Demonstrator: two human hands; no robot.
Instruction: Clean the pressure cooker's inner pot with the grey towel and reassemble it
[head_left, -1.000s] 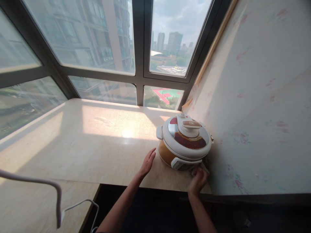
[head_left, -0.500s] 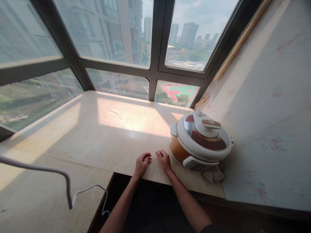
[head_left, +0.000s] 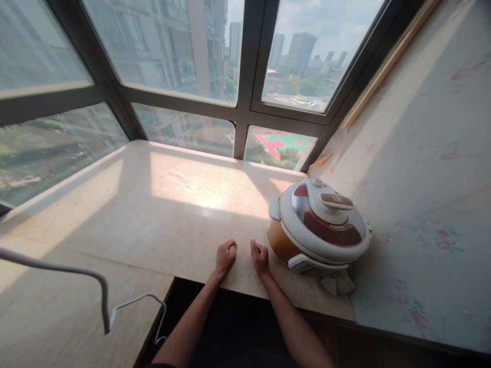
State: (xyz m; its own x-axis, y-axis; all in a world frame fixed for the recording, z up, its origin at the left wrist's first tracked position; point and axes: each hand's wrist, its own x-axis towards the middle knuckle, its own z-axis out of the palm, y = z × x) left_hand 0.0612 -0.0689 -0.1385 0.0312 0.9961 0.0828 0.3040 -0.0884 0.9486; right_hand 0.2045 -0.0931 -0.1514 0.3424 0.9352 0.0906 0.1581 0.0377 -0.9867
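Observation:
My left hand [head_left: 226,255] is curled into a fist by the front edge of the pale stone-look counter [head_left: 161,235], with nothing showing in it. A short gap away, my right hand [head_left: 260,256] is a fist too, its thumb side up, and it also shows nothing inside. Just to the right of that hand stands an electric pressure cooker [head_left: 322,225] with a white lid, a brown-topped handle and an orange-brown body. The right fist looks close to the cooker's side; whether they touch I cannot tell.
A folded beige cloth [head_left: 337,283] lies at the cooker's base. Floral wallpaper [head_left: 429,245] borders the counter on the right. Dark window frames [head_left: 240,117] stand along the back. A grey-white cable [head_left: 69,268] arches over the counter at the left.
Both hands have tightened from loosely curled fingers into fists. They have drawn a little farther apart. The view has shifted slightly.

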